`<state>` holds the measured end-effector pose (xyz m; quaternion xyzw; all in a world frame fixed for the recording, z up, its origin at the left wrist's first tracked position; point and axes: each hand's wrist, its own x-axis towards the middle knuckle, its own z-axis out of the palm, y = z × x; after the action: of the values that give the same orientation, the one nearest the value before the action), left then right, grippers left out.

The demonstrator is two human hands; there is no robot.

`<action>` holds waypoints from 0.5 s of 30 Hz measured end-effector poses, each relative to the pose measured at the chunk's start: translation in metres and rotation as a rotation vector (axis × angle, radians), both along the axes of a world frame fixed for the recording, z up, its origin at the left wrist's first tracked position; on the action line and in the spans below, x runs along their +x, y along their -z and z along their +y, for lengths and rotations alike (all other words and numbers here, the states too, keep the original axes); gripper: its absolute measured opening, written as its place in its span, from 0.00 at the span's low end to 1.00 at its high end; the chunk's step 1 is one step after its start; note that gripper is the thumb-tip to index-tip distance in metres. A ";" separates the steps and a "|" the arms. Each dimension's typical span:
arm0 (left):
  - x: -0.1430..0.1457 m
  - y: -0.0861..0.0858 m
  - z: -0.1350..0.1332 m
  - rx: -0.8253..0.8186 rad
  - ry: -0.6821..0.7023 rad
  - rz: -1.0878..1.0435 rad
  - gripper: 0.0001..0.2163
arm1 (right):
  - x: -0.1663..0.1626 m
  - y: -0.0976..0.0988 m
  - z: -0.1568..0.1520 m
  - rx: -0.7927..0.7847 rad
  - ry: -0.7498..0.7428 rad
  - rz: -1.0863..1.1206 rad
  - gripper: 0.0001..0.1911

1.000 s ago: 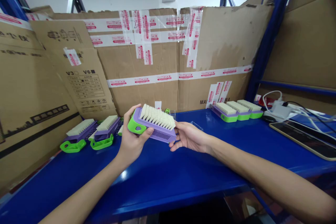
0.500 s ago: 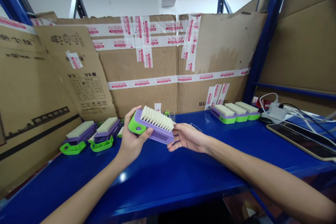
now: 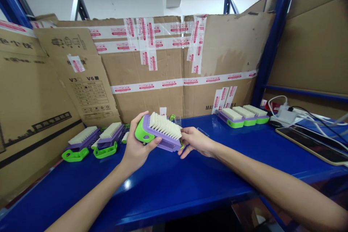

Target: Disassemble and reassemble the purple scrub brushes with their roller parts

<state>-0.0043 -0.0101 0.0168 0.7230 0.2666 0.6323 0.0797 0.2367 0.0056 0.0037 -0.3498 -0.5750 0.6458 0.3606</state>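
Left hand (image 3: 136,148) has its grip wrapped round the green handle end of a purple plastic scrub brush with white bristles (image 3: 163,132), up above the blue counter (image 3: 190,177). Right hand (image 3: 194,141) pinches the other end, probably just fingertips.

The brush (image 3: 162,135) is purple with a green end and creamy white bristles. The brushes on the left (image 3: 109,133) and the three brushes on the right (image 3: 243,113) have the same colours. The shelf (image 3: 176,185) is bright blue. The cardboard (image 3: 233,50) is brown, with white tape (image 3: 168,83) printed in red. The charger (image 3: 285,116) is white.
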 end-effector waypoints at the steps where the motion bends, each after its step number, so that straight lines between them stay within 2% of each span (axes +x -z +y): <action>1: 0.000 -0.001 0.000 0.011 -0.008 -0.005 0.36 | 0.000 0.001 0.001 -0.001 0.003 -0.006 0.04; 10: 0.000 -0.005 0.000 0.019 -0.055 -0.024 0.34 | 0.003 -0.003 -0.002 -0.053 -0.082 0.042 0.13; 15: -0.003 -0.002 0.002 0.013 -0.076 -0.059 0.34 | 0.009 -0.005 0.001 0.062 -0.087 -0.045 0.14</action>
<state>-0.0068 -0.0083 0.0192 0.6937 0.2873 0.6579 0.0586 0.2457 0.0067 0.0085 -0.3275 -0.6175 0.6346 0.3297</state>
